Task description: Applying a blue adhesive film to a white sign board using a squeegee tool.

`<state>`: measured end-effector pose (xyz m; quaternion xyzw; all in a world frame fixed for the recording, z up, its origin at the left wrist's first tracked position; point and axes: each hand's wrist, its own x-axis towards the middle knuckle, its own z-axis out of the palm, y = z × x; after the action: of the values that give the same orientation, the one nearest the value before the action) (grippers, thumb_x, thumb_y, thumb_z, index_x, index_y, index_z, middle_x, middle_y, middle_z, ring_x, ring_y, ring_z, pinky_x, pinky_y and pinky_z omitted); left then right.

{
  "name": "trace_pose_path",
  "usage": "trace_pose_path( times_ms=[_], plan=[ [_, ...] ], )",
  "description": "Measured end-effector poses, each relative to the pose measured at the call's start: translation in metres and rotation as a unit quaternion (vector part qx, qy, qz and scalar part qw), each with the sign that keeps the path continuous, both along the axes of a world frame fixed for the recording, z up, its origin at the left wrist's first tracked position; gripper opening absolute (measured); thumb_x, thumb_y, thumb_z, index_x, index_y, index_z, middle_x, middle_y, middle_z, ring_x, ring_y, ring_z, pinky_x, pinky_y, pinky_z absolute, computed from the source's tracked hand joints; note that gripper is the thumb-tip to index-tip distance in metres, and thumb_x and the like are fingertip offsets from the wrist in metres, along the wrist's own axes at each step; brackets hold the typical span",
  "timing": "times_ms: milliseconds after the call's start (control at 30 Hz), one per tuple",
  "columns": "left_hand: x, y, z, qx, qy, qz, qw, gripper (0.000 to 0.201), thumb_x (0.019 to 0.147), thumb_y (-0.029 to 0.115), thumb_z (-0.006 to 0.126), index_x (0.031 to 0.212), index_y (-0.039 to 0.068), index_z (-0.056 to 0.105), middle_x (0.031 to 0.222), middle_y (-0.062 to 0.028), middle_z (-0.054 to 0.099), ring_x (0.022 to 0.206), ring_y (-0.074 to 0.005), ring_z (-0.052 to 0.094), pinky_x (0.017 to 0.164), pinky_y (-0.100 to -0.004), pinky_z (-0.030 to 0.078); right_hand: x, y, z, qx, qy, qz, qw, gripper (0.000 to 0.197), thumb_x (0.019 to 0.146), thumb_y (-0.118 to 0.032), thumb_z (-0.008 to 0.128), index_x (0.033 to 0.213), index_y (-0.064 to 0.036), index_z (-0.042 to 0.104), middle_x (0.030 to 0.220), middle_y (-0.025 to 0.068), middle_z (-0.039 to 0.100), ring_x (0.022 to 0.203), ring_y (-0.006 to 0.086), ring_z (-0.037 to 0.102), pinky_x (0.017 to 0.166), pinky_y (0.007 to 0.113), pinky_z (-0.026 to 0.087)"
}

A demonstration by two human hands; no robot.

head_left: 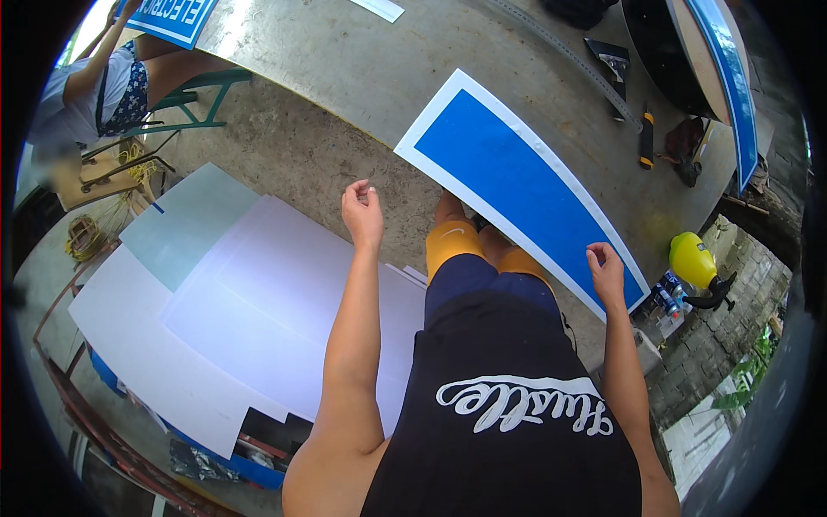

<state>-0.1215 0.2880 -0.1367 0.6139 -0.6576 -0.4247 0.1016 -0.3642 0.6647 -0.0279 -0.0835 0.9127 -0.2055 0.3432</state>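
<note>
My left hand is raised off the table's near edge, above the gap between the table and the white sheets. Its fingers are curled in toward the thumb; anything between them is too small to make out. My right hand is over the near right end of a blue panel, fingers bent together in a pinch. Whether it touches the panel or holds something thin, I cannot tell. The panel is a long, curved piece with a white border, lying aslant on the table and jutting past its near edge.
On the grey metal table lie a steel ruler, a cutter knife and a black scraper. A yellow spray bottle stands right. Large white sheets lie left. Another person sits far left beside a blue sign.
</note>
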Motion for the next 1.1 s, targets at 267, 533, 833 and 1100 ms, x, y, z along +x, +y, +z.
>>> trace_pose_path(
  times_ms=[267,533,833,1100],
  plan=[
    [0.018,-0.018,-0.019,0.039,-0.028,-0.007,0.999,0.018,0.084,0.011,0.058,0.100,0.003,0.059,0.094,-0.0092,0.058,0.075,-0.0176,0.056,0.067,-0.0313,0.047,-0.008,-0.036,0.012,0.021,-0.019,0.007,1.000,0.016,0.084,-0.013,0.061,0.092,0.0003,0.061,0.079,0.0070,0.063,0.071,0.0140,0.057,0.065,0.028,0.046],
    [0.029,-0.033,-0.039,0.065,-0.063,-0.016,0.996,0.019,0.082,0.011,0.058,0.099,0.002,0.060,0.092,-0.0105,0.060,0.081,-0.0203,0.058,0.072,-0.0325,0.047,-0.006,-0.052,0.021,0.042,-0.048,-0.003,0.998,0.016,0.084,-0.014,0.060,0.093,-0.0007,0.062,0.079,0.0058,0.063,0.071,0.0128,0.056,0.065,0.027,0.045],
    [0.015,-0.044,-0.030,0.090,-0.069,-0.027,0.993,0.022,0.085,0.015,0.058,0.103,0.002,0.060,0.095,-0.0098,0.062,0.088,-0.0192,0.058,0.078,-0.0310,0.045,0.002,-0.058,0.022,0.049,-0.065,-0.009,0.997,0.017,0.084,-0.016,0.061,0.093,-0.0009,0.062,0.077,0.0058,0.063,0.070,0.0130,0.057,0.065,0.027,0.045],
    [0.027,-0.041,-0.036,0.099,-0.086,-0.010,0.991,0.023,0.084,0.015,0.058,0.102,0.002,0.061,0.094,-0.0102,0.063,0.088,-0.0203,0.059,0.079,-0.0316,0.045,0.004,-0.057,0.020,0.049,-0.069,-0.016,0.996,0.018,0.084,-0.016,0.060,0.093,-0.0004,0.062,0.078,0.0065,0.064,0.070,0.0136,0.058,0.065,0.027,0.045]
  ],
)
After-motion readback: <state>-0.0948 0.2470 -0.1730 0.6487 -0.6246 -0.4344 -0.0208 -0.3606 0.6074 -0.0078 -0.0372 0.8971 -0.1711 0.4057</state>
